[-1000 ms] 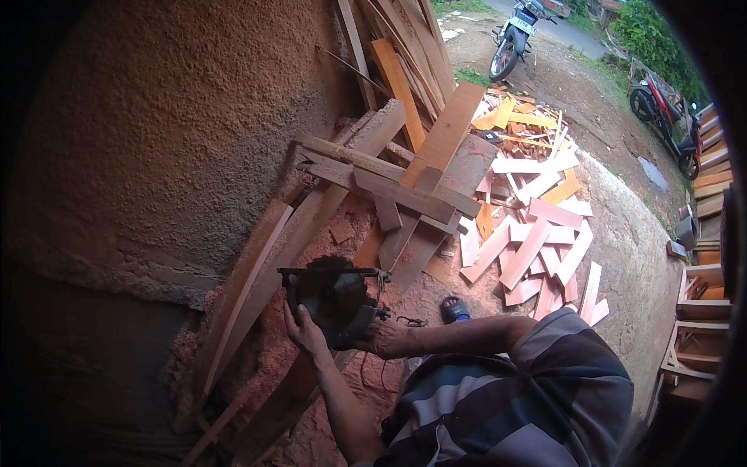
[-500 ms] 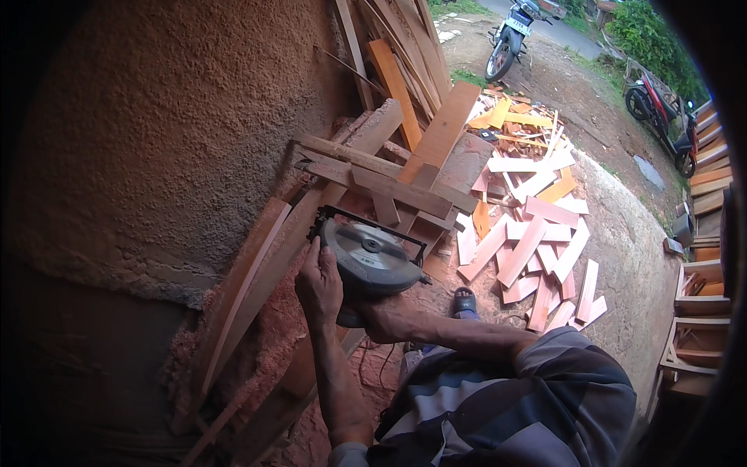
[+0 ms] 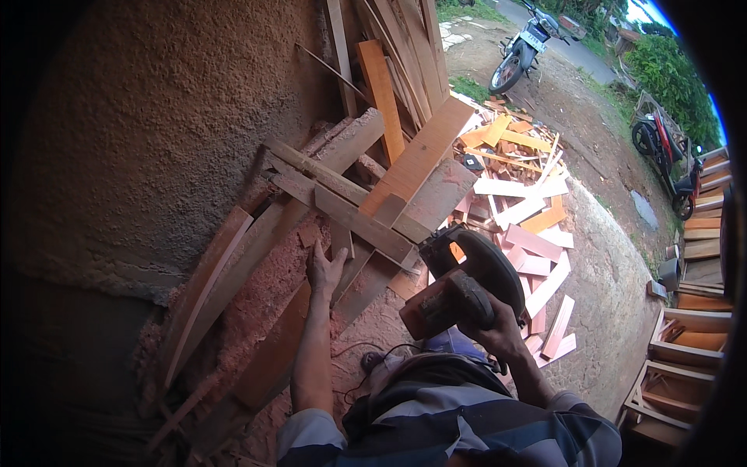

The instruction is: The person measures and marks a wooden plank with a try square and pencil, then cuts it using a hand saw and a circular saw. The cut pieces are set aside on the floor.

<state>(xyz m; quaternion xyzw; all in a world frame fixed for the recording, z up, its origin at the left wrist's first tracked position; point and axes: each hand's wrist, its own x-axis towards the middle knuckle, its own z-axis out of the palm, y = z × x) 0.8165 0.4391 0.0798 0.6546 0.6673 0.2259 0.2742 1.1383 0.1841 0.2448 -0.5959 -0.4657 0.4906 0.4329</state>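
Observation:
My right hand (image 3: 500,331) grips the rear handle of a circular saw (image 3: 442,303), held up to the right of the wooden work stand. Its dark rounded guard points up and to the right, over scattered offcuts. My left hand (image 3: 323,270) reaches forward with thumb and fingers apart, beside a short wood piece (image 3: 341,238) at the stand. Whether the fingertips touch that piece I cannot tell. Beyond it, a crosspiece of wood (image 3: 366,224) and a long orange-brown board (image 3: 424,156) lie over the stand's beams.
Several cut boards (image 3: 537,245) are heaped on the ground at right. Long planks (image 3: 405,62) lean by the rough wall (image 3: 179,140) at left. A cord (image 3: 362,346) runs near my body. Wooden frames (image 3: 685,342) stand far right; a motorcycle (image 3: 521,50) is parked beyond.
The saw has swung from over the stand to the right, in my right hand, and turned. My left hand has come off the saw and now reaches forward beside the short wood piece.

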